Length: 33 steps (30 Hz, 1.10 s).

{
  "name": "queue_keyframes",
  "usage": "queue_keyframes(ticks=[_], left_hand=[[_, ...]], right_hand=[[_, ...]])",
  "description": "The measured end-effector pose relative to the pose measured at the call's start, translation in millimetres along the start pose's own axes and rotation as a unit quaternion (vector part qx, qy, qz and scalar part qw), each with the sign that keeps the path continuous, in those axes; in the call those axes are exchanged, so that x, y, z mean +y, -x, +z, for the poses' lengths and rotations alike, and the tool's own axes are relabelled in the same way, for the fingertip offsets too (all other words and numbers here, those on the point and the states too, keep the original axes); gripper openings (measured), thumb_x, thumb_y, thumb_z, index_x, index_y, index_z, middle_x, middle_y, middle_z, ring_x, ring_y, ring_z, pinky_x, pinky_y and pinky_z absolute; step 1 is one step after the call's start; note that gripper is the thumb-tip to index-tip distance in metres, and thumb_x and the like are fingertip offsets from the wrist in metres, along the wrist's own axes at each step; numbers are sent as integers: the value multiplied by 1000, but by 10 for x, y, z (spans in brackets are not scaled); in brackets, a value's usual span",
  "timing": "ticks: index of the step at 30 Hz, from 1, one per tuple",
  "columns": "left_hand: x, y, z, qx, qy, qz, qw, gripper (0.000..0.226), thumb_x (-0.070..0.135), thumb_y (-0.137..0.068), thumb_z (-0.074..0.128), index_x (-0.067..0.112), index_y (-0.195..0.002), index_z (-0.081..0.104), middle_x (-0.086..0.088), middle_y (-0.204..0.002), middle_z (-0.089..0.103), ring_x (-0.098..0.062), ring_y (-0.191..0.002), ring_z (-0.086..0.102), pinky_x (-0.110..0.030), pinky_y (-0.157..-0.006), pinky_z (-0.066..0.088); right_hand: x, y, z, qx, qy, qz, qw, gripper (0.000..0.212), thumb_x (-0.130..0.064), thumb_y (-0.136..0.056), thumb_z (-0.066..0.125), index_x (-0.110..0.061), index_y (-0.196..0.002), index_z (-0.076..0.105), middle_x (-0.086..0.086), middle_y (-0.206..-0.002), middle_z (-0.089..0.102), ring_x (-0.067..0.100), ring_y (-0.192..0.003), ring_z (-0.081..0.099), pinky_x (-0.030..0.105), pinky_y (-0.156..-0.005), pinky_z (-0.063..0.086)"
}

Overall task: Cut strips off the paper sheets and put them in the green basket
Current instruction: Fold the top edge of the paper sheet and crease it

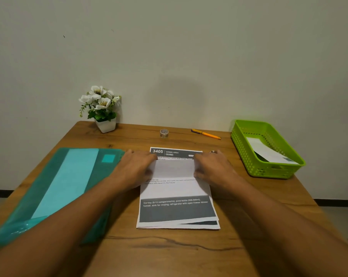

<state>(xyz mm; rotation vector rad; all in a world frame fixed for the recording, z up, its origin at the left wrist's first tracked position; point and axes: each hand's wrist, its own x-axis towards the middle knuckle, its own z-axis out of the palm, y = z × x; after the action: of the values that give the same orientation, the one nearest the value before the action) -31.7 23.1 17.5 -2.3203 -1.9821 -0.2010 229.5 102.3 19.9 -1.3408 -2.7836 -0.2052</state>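
From my end the job looks barely begun. One white paper strip [269, 153] lies in the bright green perforated plastic basket [240, 142] at the right edge of the brown wooden surface [169, 252], and the rest of the paper is uncut. The stack of white printed paper sheets [177, 208] sits mid-surface; going by the offset near edges, I count at least two, perhaps three. The left hand [133, 168] and right hand [215, 168] each grip a side of the top sheet's far part, fingers curled onto it, seemingly creasing a band. I see no scissors, so I judge the next strip comes off along that fold. I also count one teal translucent plastic folder [59, 186] along the left edge, one white pot of artificial flowers [106, 125] at the far left corner, and one small tape roll [164, 133] and one orange pen [206, 134] along the far edge.
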Motion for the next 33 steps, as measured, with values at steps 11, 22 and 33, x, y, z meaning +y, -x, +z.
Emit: queue_keyframes(ticks=[11,22,33], left_hand=[[102,-17,129,57,44,50,996,24,30,-97,61,25,-119,71,4,-109,71,-16,-99,63,-39,-87,53],[255,119,402,22,67,33,997,47,49,-106,37,27,-143,57,3,-145,57,-15,-133,48,-40,-108,39],[334,99,590,-109,34,-27,993,72,56,-106,10,14,-164,2,-2,-173,-2,-20,-158,-5,-45,-128,0]], right_hand=[[-53,97,105,60,-8,-34,998,28,-33,-103,45,-25,-113,70,-1,-105,70,23,-98,64,40,-88,44],[-443,139,356,18,-122,-27,992,46,-49,-106,40,-19,-137,57,5,-136,61,26,-125,55,42,-105,40],[-523,185,638,5,-141,21,990,67,-48,-108,30,-8,-160,31,11,-166,34,28,-155,27,44,-127,21]])
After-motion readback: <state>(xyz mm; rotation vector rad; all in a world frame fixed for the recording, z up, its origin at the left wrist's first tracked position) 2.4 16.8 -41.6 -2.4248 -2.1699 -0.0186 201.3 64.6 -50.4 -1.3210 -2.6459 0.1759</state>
